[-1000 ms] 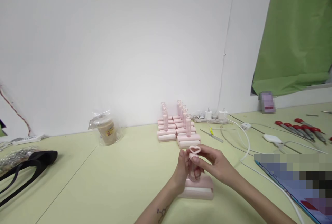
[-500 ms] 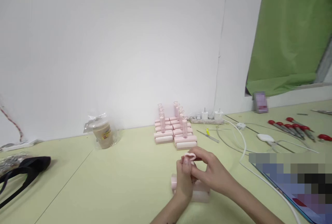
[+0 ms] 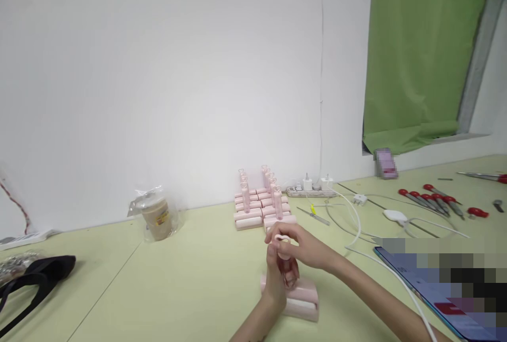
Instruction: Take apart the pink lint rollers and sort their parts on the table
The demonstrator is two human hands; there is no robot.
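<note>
A pink device with a roller-like base [image 3: 303, 300] lies on the table in front of me, its upright post mostly covered by my fingers. My left hand [image 3: 273, 277] is closed around that post from the left side. At the top, my right hand [image 3: 301, 246] has its thumb and fingers closed on the pink loop [image 3: 282, 237]. What the tucked fingers touch between the hands is partly hidden. Just beyond my hands, several similar pink devices [image 3: 248, 220] stand in two rows, their posts upright with looped tops.
A bagged cup [image 3: 157, 220] stands left, beyond black straps [image 3: 51, 264]. Behind on the right is a power strip [image 3: 311, 192] with chargers and white cables. Tweezers [image 3: 315, 216], red-handled tools [image 3: 433, 202] and a tablet-like device [image 3: 431, 300] lie to the right.
My view has turned slightly right and up. The right hand's fingers have shifted on the loop, and more of the pink base shows. Both hands stay at the device.
</note>
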